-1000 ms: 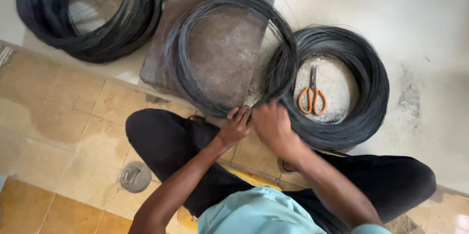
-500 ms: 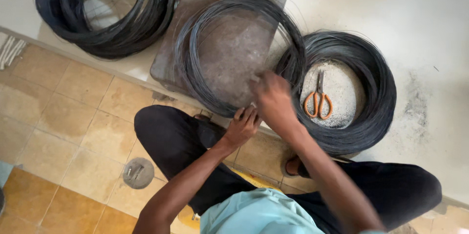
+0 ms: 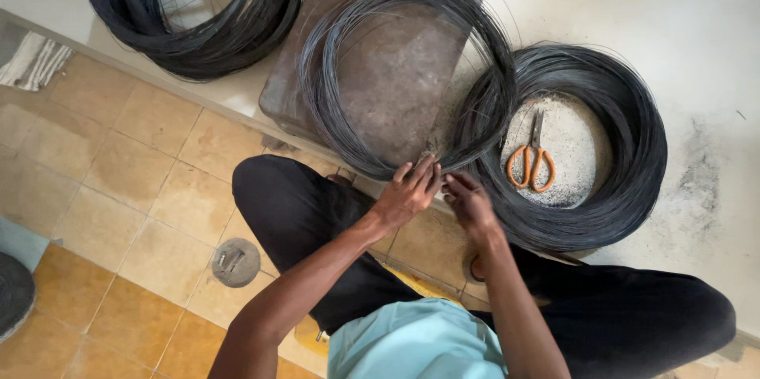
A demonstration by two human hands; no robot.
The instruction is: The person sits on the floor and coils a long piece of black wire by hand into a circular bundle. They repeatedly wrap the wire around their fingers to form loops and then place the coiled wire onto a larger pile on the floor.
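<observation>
Flanking wire coil (image 3: 412, 78): scissors (image 3: 532, 159) (orange-handled)

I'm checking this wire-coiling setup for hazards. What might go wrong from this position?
The thin wire coil on the slab has loose strands fanning out; both bare hands, left hand and right hand, pinch its near edge, so a springy end may cut or prick fingers. It also overlaps the thick coil, so strands might tangle. The scissors lie inside that coil, awkward to reach.
</observation>
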